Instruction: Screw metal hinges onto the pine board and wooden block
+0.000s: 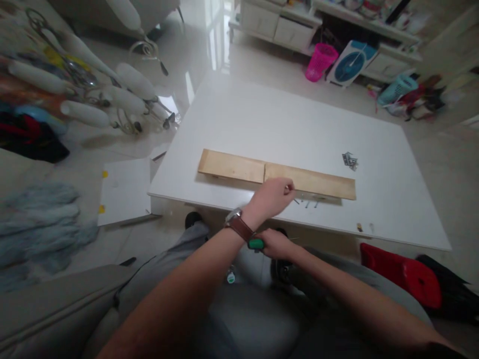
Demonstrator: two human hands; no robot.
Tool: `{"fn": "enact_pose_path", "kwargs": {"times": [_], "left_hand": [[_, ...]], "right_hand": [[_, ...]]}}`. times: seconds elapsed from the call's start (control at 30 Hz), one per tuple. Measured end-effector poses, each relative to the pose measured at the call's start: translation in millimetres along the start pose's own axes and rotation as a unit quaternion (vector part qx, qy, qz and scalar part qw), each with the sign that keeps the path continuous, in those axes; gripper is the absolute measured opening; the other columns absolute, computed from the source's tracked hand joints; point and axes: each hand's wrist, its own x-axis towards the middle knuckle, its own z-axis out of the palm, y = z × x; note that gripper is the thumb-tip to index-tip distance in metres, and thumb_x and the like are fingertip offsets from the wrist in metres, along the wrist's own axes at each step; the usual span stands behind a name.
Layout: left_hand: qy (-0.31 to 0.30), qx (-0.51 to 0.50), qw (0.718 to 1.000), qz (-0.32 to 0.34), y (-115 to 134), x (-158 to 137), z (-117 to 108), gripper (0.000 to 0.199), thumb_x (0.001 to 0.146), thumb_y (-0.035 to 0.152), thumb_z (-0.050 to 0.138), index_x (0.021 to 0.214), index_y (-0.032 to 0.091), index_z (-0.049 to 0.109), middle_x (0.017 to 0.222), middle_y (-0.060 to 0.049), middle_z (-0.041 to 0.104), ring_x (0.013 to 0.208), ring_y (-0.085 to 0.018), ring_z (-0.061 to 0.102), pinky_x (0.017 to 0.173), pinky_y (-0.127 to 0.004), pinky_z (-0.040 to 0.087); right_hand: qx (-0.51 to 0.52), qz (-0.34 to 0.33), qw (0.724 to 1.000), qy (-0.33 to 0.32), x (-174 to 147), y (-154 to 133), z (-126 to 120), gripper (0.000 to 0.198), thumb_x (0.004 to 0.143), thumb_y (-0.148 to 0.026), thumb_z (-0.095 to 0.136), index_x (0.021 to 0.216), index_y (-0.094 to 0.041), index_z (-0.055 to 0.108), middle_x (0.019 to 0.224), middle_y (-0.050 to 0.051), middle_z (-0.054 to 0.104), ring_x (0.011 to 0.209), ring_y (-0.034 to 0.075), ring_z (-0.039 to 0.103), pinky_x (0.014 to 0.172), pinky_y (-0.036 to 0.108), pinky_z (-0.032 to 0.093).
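My left hand [272,198], with a watch [235,215] on its wrist, reaches over the near edge of a light wooden board [310,178]. Its fingers are curled together in a pinch, and what they may hold is too small to make out. Several screws [307,204] lie on the white table [292,114] just right of these fingers. Below the left wrist, in front of the table edge, my right hand [276,243] is closed around a screwdriver with a green handle [256,244]; its thin shaft points right. A second board [232,166] lies end to end with the first.
A heap of small metal parts [350,160] lies at the table's right. Two small items, one a brownish piece [359,227], sit near the front right edge. A red stool [402,274] stands at right, a white panel [126,191] at left. Beyond are a pink basket [321,61] and a fan [351,64].
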Motion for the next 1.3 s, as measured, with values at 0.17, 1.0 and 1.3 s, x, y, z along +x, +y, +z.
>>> {"fn": "enact_pose_path", "kwargs": {"times": [0.17,1.0,1.3], "left_hand": [[0.084,-0.205,0.973,-0.07,-6,12,-20,0.012,0.091,0.013,0.061,0.083,0.014,0.069,0.072,-0.002,0.07,0.055,-0.01,0.061,0.062,-0.024,0.05],[0.003,-0.544,0.826,-0.146,-12,27,12,0.037,0.056,0.029,0.104,0.081,0.012,0.081,0.089,-0.007,0.082,0.087,-0.015,0.074,0.094,-0.031,0.058],[0.09,-0.532,0.837,-0.085,-16,21,15,0.043,0.048,0.036,0.107,0.078,0.014,0.085,0.084,-0.009,0.083,0.081,-0.017,0.073,0.093,-0.035,0.057]], "right_hand": [[0.12,-0.032,0.983,0.137,-13,13,-68,0.011,0.087,-0.025,0.07,0.077,-0.02,0.072,0.071,-0.002,0.069,0.071,0.017,0.061,0.068,0.029,0.044],[0.367,0.005,0.827,0.425,5,15,-124,0.034,0.08,-0.047,0.08,0.099,-0.019,0.079,0.089,0.006,0.08,0.084,0.023,0.073,0.083,0.039,0.059],[0.335,-0.003,0.823,0.459,5,-5,-124,0.039,0.082,-0.048,0.077,0.104,-0.015,0.082,0.097,0.01,0.084,0.09,0.025,0.074,0.087,0.04,0.057]]}}
